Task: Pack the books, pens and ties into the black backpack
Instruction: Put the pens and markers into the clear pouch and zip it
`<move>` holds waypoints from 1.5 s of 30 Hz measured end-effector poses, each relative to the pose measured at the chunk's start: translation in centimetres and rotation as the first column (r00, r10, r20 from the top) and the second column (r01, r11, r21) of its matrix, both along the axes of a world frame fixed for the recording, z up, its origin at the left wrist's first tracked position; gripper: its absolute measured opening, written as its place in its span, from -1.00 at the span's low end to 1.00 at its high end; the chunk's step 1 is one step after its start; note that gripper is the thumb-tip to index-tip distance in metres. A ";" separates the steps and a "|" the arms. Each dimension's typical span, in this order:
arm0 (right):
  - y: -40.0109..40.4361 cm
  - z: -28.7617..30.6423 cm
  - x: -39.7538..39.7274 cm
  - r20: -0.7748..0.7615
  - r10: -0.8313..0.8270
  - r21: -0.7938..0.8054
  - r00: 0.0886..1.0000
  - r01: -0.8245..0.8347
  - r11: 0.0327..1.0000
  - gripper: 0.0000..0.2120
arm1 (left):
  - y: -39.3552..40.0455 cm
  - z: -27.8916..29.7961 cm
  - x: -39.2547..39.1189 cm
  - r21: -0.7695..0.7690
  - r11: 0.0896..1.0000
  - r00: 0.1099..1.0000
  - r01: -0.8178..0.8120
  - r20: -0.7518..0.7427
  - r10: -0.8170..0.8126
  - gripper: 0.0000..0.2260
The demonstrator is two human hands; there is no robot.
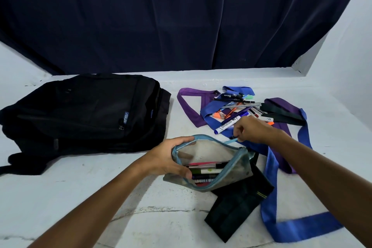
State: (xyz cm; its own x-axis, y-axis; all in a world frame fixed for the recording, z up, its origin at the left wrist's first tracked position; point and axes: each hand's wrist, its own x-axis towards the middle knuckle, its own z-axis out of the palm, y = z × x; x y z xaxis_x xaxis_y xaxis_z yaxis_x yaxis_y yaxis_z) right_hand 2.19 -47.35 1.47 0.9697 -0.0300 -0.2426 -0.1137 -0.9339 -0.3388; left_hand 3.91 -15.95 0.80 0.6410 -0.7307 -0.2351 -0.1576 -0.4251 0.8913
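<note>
The left hand (168, 160) grips the left end of a clear pouch (211, 164) with a light-blue zip edge, thumb on the near side and fingers curled over the far rim, holding the mouth open. The right hand (252, 130) pinches something small and dark at the pouch's far rim, with fingers curled together on it; whether it is a pen tip or the zip pull, I cannot tell.

To do this step well, I would keep the left grip firm so the mouth stays wide, and feed pens in lengthwise, parallel to those already inside, so they lie flat and the zip can close later. Taking a few at a time from the pile should avoid snagging the ties.

The pouch already holds several pens and markers lying side by side along its bottom. It rests partly on a dark green tie (239, 203). The black backpack (84, 110) lies flat on the surface (100, 197) to the left, well apart from the pouch and apparently zipped shut, so nothing seems packed yet.

More pens (237, 110), including a whiteboard marker (228, 125), lie heaped beyond the right hand, tangled with blue ties (270, 187) and purple ties (191, 108). No books are visible.
</note>
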 end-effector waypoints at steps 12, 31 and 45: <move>0.3 -0.9 0.3 0.004 0.115 -0.176 0.993 -0.113 0.978 -0.93 | -0.2 -0.2 0.3 -0.019 1.000 1.000 0.019 -0.010 -0.019 -0.10; 6.3 9.1 -0.1 0.237 -0.305 0.861 0.922 -0.054 0.505 -0.90 | -0.1 0.0 0.4 -0.031 0.999 0.998 0.016 -0.068 -0.018 0.10; 12.8 4.7 -2.4 -0.067 0.350 -0.047 0.934 -0.353 0.934 -0.84 | -0.2 0.0 0.2 -0.049 0.999 1.000 0.016 -0.013 -0.016 -0.18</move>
